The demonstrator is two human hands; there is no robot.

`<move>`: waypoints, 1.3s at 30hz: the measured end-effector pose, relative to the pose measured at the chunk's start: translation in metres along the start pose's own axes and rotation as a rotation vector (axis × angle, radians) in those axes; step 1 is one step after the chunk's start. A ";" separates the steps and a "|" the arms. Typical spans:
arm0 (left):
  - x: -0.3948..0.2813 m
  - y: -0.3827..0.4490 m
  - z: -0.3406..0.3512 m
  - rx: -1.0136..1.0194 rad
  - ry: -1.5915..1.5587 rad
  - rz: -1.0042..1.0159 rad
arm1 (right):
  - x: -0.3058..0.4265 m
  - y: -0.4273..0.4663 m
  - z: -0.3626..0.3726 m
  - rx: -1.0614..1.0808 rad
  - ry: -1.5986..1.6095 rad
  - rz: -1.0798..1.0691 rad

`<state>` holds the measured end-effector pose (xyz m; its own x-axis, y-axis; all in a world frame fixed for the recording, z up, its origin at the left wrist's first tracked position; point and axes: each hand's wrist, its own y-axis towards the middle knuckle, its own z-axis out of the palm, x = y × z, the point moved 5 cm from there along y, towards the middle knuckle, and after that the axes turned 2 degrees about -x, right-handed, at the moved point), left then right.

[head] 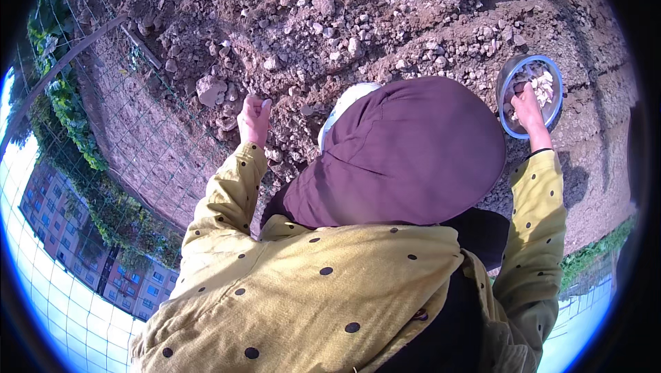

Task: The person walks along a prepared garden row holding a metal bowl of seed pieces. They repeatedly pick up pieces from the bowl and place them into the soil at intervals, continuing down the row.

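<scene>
Close above the loose, stony soil (294,73), my left hand (253,122) is closed with a small pale clove (266,103), apparently garlic, between thumb and fingers. To the right, my right hand (529,107) reaches down inside a clear plastic tub (555,71) with a bluish rim. Pale peeled cloves (542,88) lie in that tub, beside the fingers. The fingertips are hidden, so whether they grip anything is unclear. My bent knee in dark purple cloth (418,151) rises between the two hands.
A wire fence (139,130) runs along the left, with leafy plants (72,120) and a building (57,213) beyond it. A large clod (210,90) lies near my left hand. Partly under my knee is a white object (351,98) with blue writing.
</scene>
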<state>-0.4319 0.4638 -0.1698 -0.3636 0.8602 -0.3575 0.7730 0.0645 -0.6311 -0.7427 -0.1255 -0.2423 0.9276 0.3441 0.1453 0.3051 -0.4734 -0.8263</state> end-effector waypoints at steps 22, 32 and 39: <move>0.020 0.020 0.067 -0.115 0.594 0.149 | 0.011 -0.005 -0.005 0.006 0.068 0.013; 0.044 0.032 0.084 -0.020 0.692 0.289 | 0.012 -0.012 -0.007 -0.027 0.023 0.052; 0.046 0.096 0.074 0.603 1.317 0.177 | 0.033 -0.028 -0.005 -0.240 0.032 -0.007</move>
<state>-0.4130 0.4721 -0.2978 0.6968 0.6866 0.2074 0.3045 -0.0214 -0.9523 -0.7196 -0.1048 -0.2123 0.9303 0.3246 0.1710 0.3510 -0.6515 -0.6726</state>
